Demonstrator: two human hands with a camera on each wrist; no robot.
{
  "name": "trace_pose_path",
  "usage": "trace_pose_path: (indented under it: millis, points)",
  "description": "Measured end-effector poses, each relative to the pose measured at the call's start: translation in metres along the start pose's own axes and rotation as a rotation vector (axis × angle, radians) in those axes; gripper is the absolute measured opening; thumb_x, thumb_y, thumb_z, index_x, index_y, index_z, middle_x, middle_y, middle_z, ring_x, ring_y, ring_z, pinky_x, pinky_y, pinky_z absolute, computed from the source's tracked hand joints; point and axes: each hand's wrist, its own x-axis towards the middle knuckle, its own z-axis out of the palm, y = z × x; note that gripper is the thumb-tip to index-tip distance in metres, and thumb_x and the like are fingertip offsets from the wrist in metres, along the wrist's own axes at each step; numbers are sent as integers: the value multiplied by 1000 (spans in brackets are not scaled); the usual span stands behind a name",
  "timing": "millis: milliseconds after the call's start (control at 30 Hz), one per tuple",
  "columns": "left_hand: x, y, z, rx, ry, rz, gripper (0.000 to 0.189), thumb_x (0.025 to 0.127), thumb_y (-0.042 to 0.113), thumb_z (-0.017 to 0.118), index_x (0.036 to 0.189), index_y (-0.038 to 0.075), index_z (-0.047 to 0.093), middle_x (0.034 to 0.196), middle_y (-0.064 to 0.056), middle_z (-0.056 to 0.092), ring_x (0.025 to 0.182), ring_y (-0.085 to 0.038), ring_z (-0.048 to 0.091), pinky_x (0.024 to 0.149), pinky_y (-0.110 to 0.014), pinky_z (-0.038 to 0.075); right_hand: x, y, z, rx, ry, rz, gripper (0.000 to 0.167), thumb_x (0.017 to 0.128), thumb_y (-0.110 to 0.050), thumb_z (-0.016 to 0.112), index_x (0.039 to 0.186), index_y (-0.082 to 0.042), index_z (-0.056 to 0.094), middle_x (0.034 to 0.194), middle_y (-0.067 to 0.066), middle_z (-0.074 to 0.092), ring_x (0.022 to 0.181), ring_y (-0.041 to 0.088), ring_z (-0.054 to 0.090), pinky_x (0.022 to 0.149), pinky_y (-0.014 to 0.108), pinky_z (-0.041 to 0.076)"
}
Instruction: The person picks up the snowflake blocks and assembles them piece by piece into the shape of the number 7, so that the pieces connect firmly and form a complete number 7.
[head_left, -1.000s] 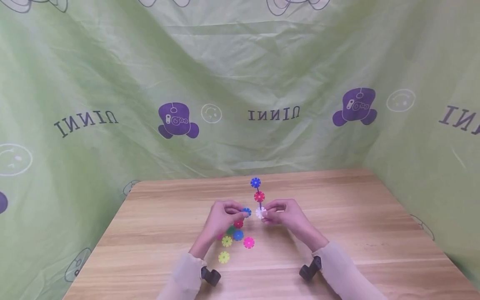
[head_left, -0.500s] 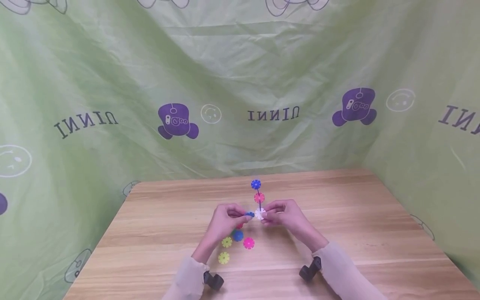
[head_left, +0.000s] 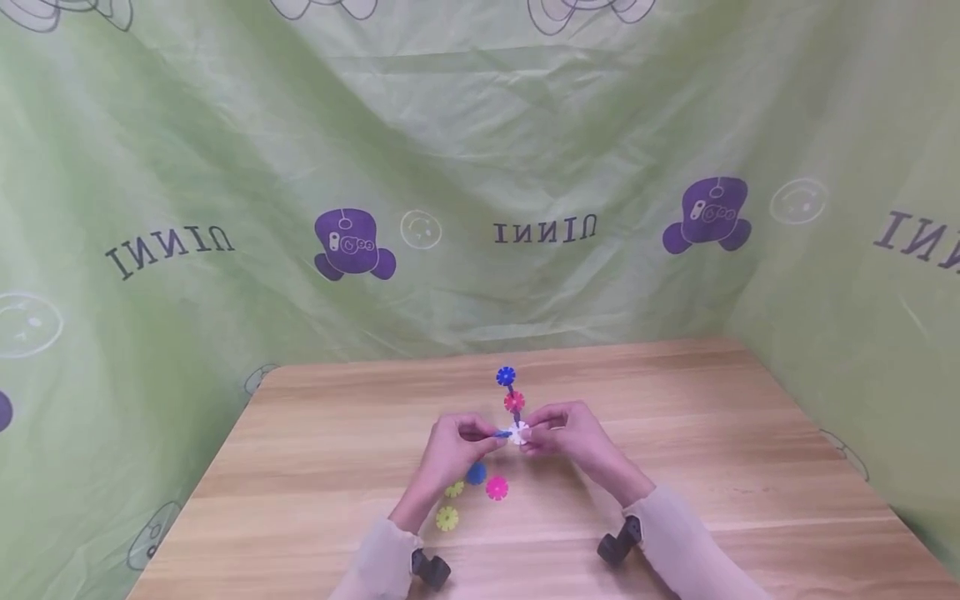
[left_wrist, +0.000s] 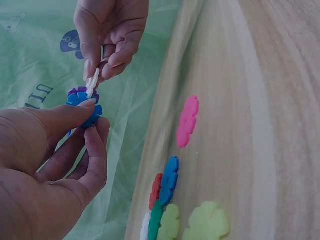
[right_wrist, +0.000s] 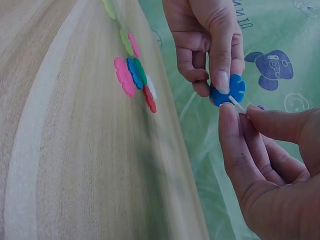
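Note:
In the head view, my left hand (head_left: 448, 450) pinches a blue notched plastic disc (right_wrist: 238, 86) between thumb and fingers. My right hand (head_left: 567, 429) pinches a white notched disc (left_wrist: 92, 84), seen edge-on in the left wrist view. Away from the white disc runs a chain: a dark purple disc (head_left: 517, 418) on edge, a red disc (head_left: 513, 402), another dark link, then a dark blue disc (head_left: 506, 377) at the far end. The edges of the blue and white discs meet, crosswise to each other. Both hands are raised above the table.
Loose discs lie on the wooden table (head_left: 675, 467) below the left hand: blue (head_left: 476, 473), pink (head_left: 497, 488) and yellow-green (head_left: 447, 518). Red (left_wrist: 155, 191), green (left_wrist: 155, 220) and white (left_wrist: 145, 227) ones sit beside them. A green printed curtain (head_left: 450, 150) surrounds the table.
My left hand has moved right and slightly nearer, turning its blue disc edge-on and bringing it to the white disc. The right hand and its chain have shifted slightly left and nearer.

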Motion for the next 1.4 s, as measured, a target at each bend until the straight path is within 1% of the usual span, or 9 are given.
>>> trace_pose_path:
  millis: [100, 333, 600, 700, 867, 933, 1133, 1200, 1400]
  points:
    - [-2, -3, 3, -16, -1, -6, 9, 87, 7, 85, 92, 3, 79, 91, -8, 81, 86, -13, 77, 80, -25, 63, -2, 2, 1, 4, -3, 0, 29, 91, 0, 76, 117, 12, 70, 99, 19, 78, 84, 23, 79, 89, 47, 66]
    - [-4, -5, 7, -41, 18, -10, 8, 85, 8, 86, 89, 5, 80, 91, -7, 82, 86, -16, 78, 78, -23, 62, -4, 5, 2, -12, 25, 11, 28, 91, 0, 76, 116, 11, 70, 97, 18, 79, 81, 20, 78, 83, 39, 67]
    - [-4, -3, 6, 29, 25, 18, 5, 86, 7, 84, 89, 7, 80, 89, -6, 82, 84, -18, 77, 76, -23, 60, -1, 7, 5, 6, 48, 31, 24, 93, 0, 74, 115, 10, 70, 97, 16, 79, 82, 20, 79, 83, 36, 67]
    - [-3, -2, 6, 53, 25, 24, 7, 87, 5, 84, 86, 10, 80, 88, -6, 82, 83, -18, 76, 75, -23, 60, -1, 6, 5, -1, 47, 26, 24, 93, 0, 74, 114, 10, 70, 96, 16, 79, 81, 20, 78, 82, 36, 67]
    - [-4, -2, 9, 89, 32, 47, 10, 86, 3, 84, 84, 12, 79, 88, -5, 82, 83, -17, 77, 72, -19, 59, -5, 5, 6, -17, 24, 6, 25, 92, 2, 73, 115, 12, 69, 99, 20, 77, 80, 19, 77, 81, 36, 67]
    - [-5, -2, 9, 97, 28, 56, 10, 87, 4, 84, 84, 12, 79, 88, -5, 82, 83, -16, 78, 72, -19, 60, -5, 5, 6, -19, 18, 4, 27, 92, 3, 73, 116, 14, 68, 100, 22, 77, 79, 19, 77, 81, 36, 67]
    - [-6, -1, 8, 110, 21, 68, 8, 87, 3, 82, 86, 11, 79, 90, -6, 83, 84, -16, 78, 72, -18, 61, -5, 4, 8, -36, 23, 13, 27, 92, 3, 73, 116, 13, 69, 99, 21, 77, 79, 18, 76, 81, 37, 67]
    - [-7, -1, 7, 113, 23, 74, 9, 87, 2, 81, 86, 10, 79, 90, -6, 82, 84, -17, 78, 72, -18, 61, -5, 4, 8, -39, 22, 12, 27, 92, 3, 72, 116, 12, 68, 99, 20, 77, 79, 18, 76, 82, 37, 67]
    - [-8, 1, 6, 106, 10, 94, 7, 87, 1, 81, 87, 8, 80, 88, -9, 82, 84, -28, 79, 69, -18, 60, -4, 3, 11, -39, 16, 14, 25, 92, 4, 72, 115, 13, 68, 97, 19, 77, 78, 18, 76, 81, 36, 67]
